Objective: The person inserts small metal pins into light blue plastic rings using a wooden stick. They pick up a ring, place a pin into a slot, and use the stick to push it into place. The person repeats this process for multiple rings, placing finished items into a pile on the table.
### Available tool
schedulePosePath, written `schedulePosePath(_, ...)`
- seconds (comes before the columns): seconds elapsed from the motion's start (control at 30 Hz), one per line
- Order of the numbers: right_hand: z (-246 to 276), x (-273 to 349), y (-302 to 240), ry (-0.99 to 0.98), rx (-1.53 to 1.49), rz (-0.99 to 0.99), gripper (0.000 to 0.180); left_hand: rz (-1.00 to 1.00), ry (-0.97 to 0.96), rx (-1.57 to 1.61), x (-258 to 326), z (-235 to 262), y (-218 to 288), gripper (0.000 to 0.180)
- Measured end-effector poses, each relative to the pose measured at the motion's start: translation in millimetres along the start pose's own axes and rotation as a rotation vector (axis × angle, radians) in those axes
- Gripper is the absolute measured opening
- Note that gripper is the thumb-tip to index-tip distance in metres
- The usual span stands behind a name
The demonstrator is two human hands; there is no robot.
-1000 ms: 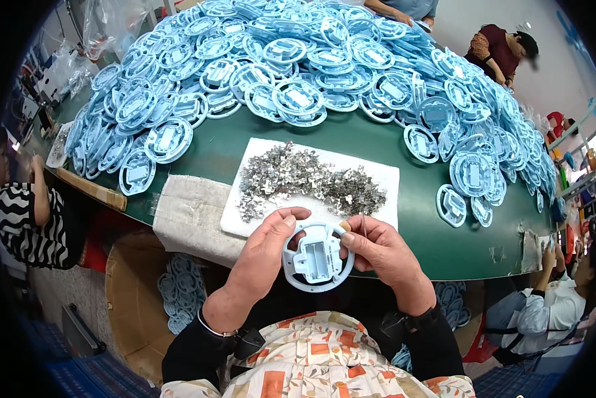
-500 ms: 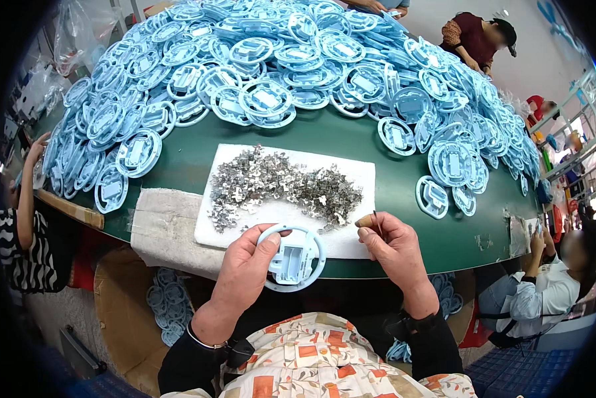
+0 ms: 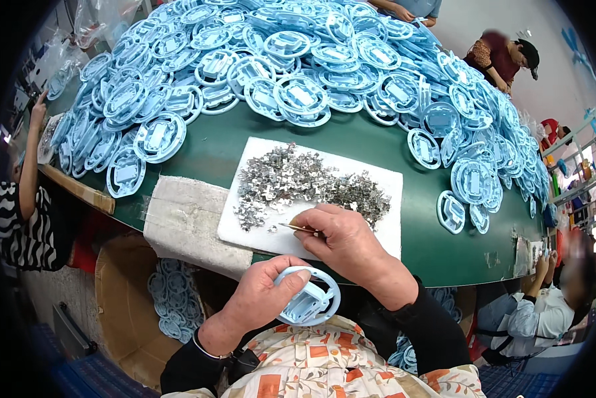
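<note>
Probably the ring (image 3: 304,306) is light, stiff plastic, a bit slick, maybe brittle if forced; grip it by the rim (image 3: 335,296). It's held in the left hand (image 3: 258,297), just below and left of the right hand (image 3: 345,244), which pinches a thin tool (image 3: 290,227) near the clips (image 3: 281,174) on the board (image 3: 393,232).

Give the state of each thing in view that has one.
Left hand: gripping blue ring
Blue ring: held by rim
Right hand: pinching thin tool
Thin tool: held, tip pointing left
Metal pieces: heaped on white board
Blue parts: piled on green table
Cardboard box: open, blue parts inside
</note>
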State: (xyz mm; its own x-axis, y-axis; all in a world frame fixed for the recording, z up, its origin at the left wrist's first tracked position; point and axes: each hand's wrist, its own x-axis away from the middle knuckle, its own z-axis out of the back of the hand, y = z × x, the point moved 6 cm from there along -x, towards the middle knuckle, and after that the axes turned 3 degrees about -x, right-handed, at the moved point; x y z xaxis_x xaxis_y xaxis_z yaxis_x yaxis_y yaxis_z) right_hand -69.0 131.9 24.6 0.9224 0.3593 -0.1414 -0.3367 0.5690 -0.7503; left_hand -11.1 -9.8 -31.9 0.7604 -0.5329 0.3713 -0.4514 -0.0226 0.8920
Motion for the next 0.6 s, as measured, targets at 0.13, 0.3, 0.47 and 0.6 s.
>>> schedulePosePath(0.13,-21,-15,-6,-0.091,0.157,0.073,0.011,-0.008,0.014,0.002,4,12,-4,0.024)
schedulePosePath(0.3,-20,-21,-6,-0.055,0.13,0.082,0.012,-0.044,0.054,0.115,6,23,0,0.024)
schedulePosePath(0.47,15,0,-4,-0.128,-0.352,-0.302,0.011,-0.157,0.098,0.154,2,25,19,0.026)
schedulePosePath(0.6,27,24,3,-0.169,-0.484,-0.362,0.013,-0.16,0.08,-0.001,-11,17,30,0.03)
